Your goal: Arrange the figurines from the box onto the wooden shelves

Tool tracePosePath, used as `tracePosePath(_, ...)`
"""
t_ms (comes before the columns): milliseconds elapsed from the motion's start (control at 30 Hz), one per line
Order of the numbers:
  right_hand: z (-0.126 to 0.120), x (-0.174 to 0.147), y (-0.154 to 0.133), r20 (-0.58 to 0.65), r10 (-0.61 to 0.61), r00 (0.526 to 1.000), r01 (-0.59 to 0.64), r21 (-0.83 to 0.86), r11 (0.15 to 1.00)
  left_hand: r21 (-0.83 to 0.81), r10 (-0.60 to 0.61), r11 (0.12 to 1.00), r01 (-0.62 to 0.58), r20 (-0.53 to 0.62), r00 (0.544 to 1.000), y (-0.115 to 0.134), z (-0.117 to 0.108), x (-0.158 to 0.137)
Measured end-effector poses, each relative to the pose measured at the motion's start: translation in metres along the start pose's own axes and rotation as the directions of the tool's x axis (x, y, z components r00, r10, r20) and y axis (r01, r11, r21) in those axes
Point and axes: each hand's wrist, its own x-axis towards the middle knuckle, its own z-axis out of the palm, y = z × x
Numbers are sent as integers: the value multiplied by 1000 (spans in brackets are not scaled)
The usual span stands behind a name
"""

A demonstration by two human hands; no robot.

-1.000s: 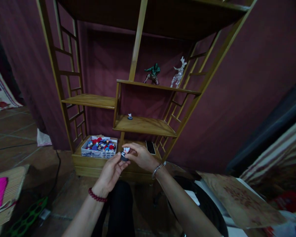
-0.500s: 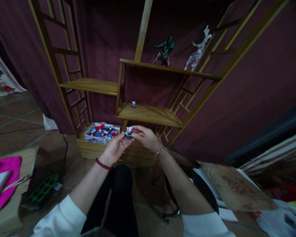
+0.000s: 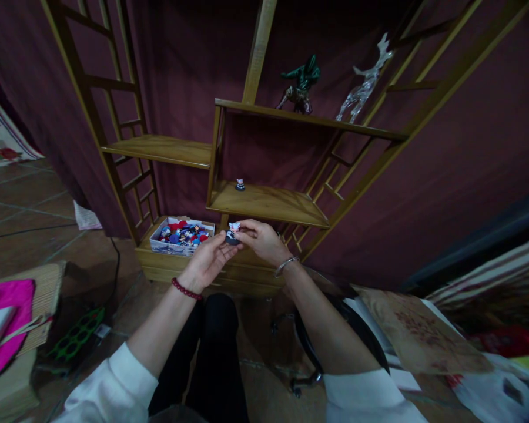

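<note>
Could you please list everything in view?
Display shelf: 1, brown, centre
Held figurine: 1, white, dark base, image centre
Shelf figurine: 1, white, dark base, middle shelf
Box: 1, white and blue, lower left of display shelf
Small figures: several, red, blue, white, in box
Crouching figure: 1, green torso, upper shelf
Deer figurine: 1, clear, upper shelf
Cloth: 1, pink, far left
Holed tray: 1, green, left floor
Wheeled chair: 1, black, lower right
Floral sheet: 1, brown, lower right
Plastic bag: 1, whitish, lower right
Legs: 2, black trousers, lower centre
Left hand: 1, red bracelet, at held figurine
Right hand: 1, silvery bracelet, at held figurine
</note>
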Motion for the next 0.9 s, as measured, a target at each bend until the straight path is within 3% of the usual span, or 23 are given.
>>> tracePosePath(467,-16,15,11,69,13,998,-13,-9,1000,19,-39,999,40,-27,999,4,4,35)
tracePosePath(900,-27,27,24,44,73,996,-80,187,979,46,-87,995,86,22,996,2,11,58)
